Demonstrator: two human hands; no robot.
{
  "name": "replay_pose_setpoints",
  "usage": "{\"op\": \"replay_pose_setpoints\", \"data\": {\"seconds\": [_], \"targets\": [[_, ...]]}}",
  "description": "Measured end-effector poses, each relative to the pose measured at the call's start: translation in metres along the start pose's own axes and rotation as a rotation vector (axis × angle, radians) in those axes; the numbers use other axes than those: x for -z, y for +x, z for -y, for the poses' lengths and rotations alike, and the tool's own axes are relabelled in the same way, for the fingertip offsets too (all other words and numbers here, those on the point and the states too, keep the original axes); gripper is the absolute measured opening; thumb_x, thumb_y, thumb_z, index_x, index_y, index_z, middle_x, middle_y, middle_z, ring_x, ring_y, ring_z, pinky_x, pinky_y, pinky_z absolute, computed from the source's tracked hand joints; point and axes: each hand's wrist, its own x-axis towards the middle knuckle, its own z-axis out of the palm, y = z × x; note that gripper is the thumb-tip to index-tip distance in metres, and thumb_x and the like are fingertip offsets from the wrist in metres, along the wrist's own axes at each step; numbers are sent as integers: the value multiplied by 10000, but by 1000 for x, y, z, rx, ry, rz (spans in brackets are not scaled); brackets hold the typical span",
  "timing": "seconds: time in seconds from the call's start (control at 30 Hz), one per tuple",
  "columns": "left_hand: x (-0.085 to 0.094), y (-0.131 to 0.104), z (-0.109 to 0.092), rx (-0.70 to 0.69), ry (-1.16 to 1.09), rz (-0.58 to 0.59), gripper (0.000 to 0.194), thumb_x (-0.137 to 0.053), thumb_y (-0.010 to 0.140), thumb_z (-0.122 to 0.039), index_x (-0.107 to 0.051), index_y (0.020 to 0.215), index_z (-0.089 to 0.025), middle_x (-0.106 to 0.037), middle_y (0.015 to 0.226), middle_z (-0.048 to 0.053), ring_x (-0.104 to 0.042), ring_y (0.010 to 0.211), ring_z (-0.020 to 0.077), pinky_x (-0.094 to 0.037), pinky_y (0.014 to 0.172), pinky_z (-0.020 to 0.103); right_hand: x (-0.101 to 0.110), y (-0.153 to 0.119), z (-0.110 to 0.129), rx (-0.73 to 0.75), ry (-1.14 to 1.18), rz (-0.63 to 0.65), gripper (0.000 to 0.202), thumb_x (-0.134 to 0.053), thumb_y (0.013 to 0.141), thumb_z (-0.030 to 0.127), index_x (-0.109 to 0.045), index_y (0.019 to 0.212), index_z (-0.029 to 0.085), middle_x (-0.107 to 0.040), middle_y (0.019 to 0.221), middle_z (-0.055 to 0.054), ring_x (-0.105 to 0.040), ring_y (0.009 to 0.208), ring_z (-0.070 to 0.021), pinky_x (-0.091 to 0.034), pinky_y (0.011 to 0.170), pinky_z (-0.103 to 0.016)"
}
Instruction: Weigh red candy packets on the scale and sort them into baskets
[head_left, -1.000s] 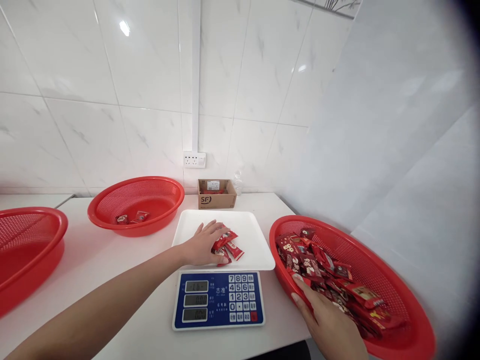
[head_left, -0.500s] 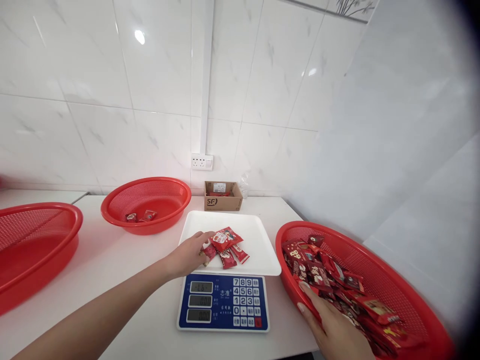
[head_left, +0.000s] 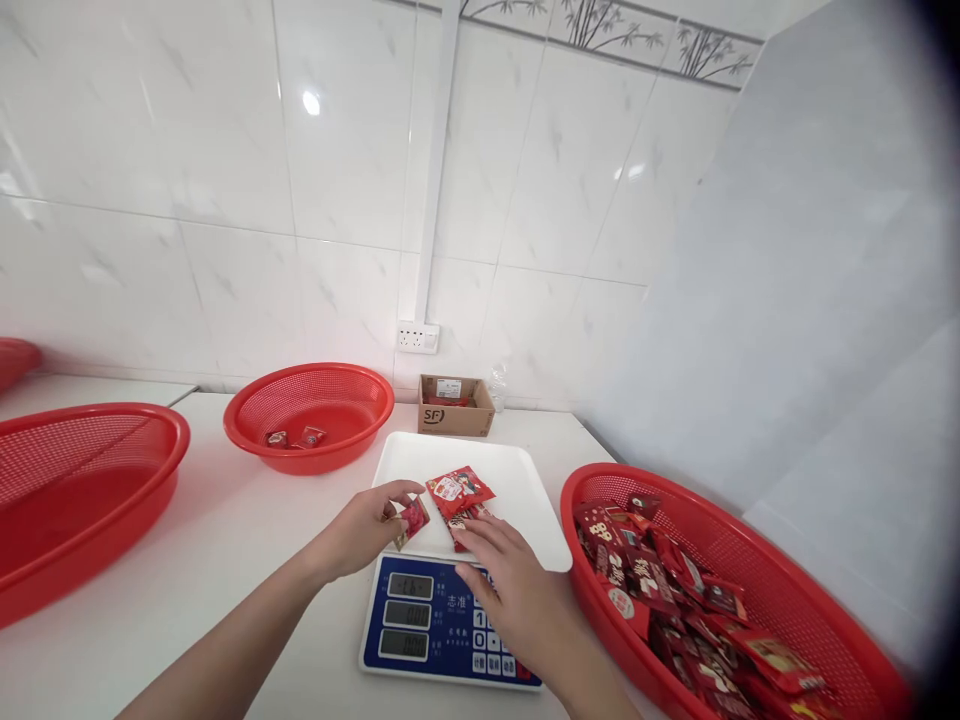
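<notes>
A small dark-red snack packet (head_left: 414, 518) is pinched between the thumb and fingers of my left hand (head_left: 360, 530), over the front left of the white scale tray (head_left: 521, 490). Beside it on the tray lie red snack packets (head_left: 459, 488), the top one printed with a cartoon figure. My right hand (head_left: 517, 585) reaches over the front of the tray, fingers stretched out and thumb apart. Its fingertips are at the near packets and partly hide them. The blue keypad panel of the digital scale (head_left: 442, 638) is partly covered by this hand.
On the right stands a red plastic basket (head_left: 757, 545) full of snack packets. Another red basket (head_left: 349, 455) at the back left holds a few packets. A third red basket (head_left: 169, 440) is at far left. Behind the tray sits a cardboard box (head_left: 465, 420), near a wall socket (head_left: 418, 337).
My right hand has left the right basket and come over to the packets on the tray. My left hand has drawn a packet slightly away from the pile. The view has tilted up.
</notes>
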Motion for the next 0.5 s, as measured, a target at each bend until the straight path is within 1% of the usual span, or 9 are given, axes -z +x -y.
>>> {"op": "replay_pose_setpoints", "data": {"seconds": [0.07, 0.13, 0.23, 0.37, 0.5], "targets": [[-2, -2, 3, -37, 11, -9, 410, -460, 706, -185, -619, 1082, -221, -653, 1020, 28, -593, 775, 164, -465, 711, 267, -4, 9, 6, -3, -12, 51, 336, -482, 894, 304, -604, 1189, 199, -592, 1260, -89, -456, 1234, -279, -359, 1042, -494], [-4, -3, 4, -82, 53, -27, 355, -451, 707, -165, -662, 986, -226, -653, 1010, 19, -596, 798, 168, -462, 727, 266, -6, 13, 9, -11, -20, 70, 326, -503, 885, 296, -611, 1173, 186, -606, 1232, -93, -475, 1208, -280, -346, 1043, -501], [-7, 0, 4, -128, 128, -51, 314, -438, 728, -149, -696, 887, -230, -645, 977, 20, -599, 835, 174, -460, 744, 260, -7, 12, 11, -31, -25, 78, 278, -510, 882, 261, -635, 1113, 168, -634, 1164, -94, -536, 1116, -258, -387, 1006, -463], [-13, 6, 3, -153, 253, -75, 308, -423, 739, -100, -698, 820, -211, -633, 926, 41, -603, 856, 177, -454, 786, 265, -4, 10, 10, -62, -4, 79, 276, -487, 893, 264, -635, 1103, 164, -636, 1141, -93, -561, 1062, -247, -436, 947, -412], [-20, 10, 2, -179, 365, -53, 297, -414, 776, -115, -696, 807, -206, -611, 902, 52, -604, 824, 183, -445, 792, 291, -1, 24, 1, -67, -7, 19, 300, -477, 884, 220, -614, 1145, 164, -606, 1194, -94, -541, 1097, -233, -426, 955, -367]]}}
